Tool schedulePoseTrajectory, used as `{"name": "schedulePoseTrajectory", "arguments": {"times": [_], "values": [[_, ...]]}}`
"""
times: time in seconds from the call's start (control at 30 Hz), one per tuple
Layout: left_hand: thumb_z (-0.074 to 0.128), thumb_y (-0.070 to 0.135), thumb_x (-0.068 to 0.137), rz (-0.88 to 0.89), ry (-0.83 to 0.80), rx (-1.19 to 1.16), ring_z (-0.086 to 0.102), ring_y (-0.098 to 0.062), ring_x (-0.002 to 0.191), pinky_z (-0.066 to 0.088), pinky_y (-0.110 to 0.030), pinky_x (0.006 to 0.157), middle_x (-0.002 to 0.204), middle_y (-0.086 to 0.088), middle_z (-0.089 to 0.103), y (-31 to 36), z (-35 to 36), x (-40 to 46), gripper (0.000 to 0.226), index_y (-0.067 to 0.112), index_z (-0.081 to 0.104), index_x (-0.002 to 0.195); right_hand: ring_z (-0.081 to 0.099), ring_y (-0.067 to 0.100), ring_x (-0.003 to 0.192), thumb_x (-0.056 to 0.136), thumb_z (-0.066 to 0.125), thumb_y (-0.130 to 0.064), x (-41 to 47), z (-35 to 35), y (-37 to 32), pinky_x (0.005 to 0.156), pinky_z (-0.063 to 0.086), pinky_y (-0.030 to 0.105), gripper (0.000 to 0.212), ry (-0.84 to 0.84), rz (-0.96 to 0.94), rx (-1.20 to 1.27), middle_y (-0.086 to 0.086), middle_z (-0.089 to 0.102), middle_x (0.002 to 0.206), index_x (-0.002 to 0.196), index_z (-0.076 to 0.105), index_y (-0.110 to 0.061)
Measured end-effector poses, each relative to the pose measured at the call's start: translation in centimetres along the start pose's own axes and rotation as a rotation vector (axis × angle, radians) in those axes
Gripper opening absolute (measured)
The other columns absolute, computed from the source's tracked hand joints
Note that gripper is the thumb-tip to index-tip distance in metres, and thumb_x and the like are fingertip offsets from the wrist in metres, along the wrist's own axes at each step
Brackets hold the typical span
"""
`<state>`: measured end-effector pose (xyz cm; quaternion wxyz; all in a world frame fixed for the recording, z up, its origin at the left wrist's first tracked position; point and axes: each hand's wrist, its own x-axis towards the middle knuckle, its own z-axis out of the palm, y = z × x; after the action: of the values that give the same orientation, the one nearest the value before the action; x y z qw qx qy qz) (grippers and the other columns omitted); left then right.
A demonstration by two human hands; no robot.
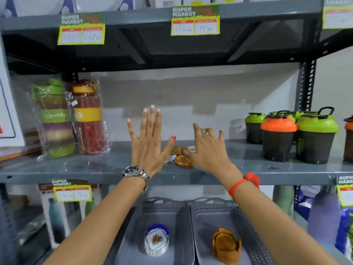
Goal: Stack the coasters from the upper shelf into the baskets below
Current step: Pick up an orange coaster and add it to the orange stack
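A few orange-brown coasters [183,161] lie on the grey upper shelf [95,167], partly hidden between my hands. My left hand [149,142] is spread flat with fingers apart, just left of them, holding nothing. My right hand [207,150] hovers over them with fingers curled downward and its thumb touching the coasters; a firm grip is not visible. Below stand two grey perforated baskets. The left basket [133,236] holds a stack of white flower-print coasters [157,240] with blue rims. The right basket [254,236] holds a stack of orange-brown coasters [226,245].
Wrapped green and red bottles [70,117] stand at the shelf's left. Shaker bottles with green and orange lids [290,134] stand at the right. Price tags [195,20] hang from the shelf above. More bottles [322,215] flank the baskets on the lower shelf.
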<state>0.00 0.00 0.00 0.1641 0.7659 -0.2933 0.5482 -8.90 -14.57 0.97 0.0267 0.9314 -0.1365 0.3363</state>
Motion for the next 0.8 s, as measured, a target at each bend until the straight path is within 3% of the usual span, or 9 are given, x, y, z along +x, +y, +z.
{"name": "schedulePoseTrajectory", "arguments": {"times": [0.2,0.43,0.63,0.8], "values": [[0.010,0.058,0.093,-0.017,-0.090,0.031,0.007,-0.021,0.144,-0.004,-0.051,0.114,0.156,-0.007,0.007,-1.1,0.2,-5.0,0.072,0.011,0.010,0.148,0.031,0.032,0.134,0.076,0.046,-0.075,-0.4,1.4,-0.9,0.111,0.021,0.060,0.092,-0.268,0.201,-0.010,0.010,0.047,0.141,0.138,0.039,-0.007],[0.025,0.052,0.092,-0.096,-0.145,0.060,0.021,-0.023,0.141,-0.001,-0.050,0.114,0.152,-0.007,0.025,-3.3,0.7,-8.6,0.069,0.008,0.027,0.144,0.032,0.032,0.134,0.063,0.049,-0.084,0.6,2.3,-0.2,0.108,0.026,0.054,0.095,-0.390,0.292,0.056,0.010,0.047,0.141,0.130,0.053,-0.017],[0.027,0.051,0.092,-0.169,-0.173,0.012,0.033,-0.026,0.135,0.009,-0.056,0.112,0.143,-0.007,0.043,-4.6,1.5,-10.5,0.065,0.007,0.040,0.138,0.038,0.032,0.133,0.052,0.057,-0.086,1.1,2.8,0.1,0.107,0.029,0.053,0.103,-0.363,0.352,0.156,0.011,0.051,0.138,0.124,0.055,-0.012],[0.028,0.051,0.092,-0.176,-0.119,-0.021,0.032,-0.024,0.135,0.006,-0.051,0.113,0.144,-0.005,0.041,-4.6,2.1,-10.6,0.063,0.009,0.039,0.139,0.046,0.033,0.119,0.045,0.056,-0.088,-0.1,3.0,-0.1,0.098,0.032,0.054,0.093,-0.137,0.318,0.143,0.011,0.063,0.115,0.096,0.068,-0.011]]}}
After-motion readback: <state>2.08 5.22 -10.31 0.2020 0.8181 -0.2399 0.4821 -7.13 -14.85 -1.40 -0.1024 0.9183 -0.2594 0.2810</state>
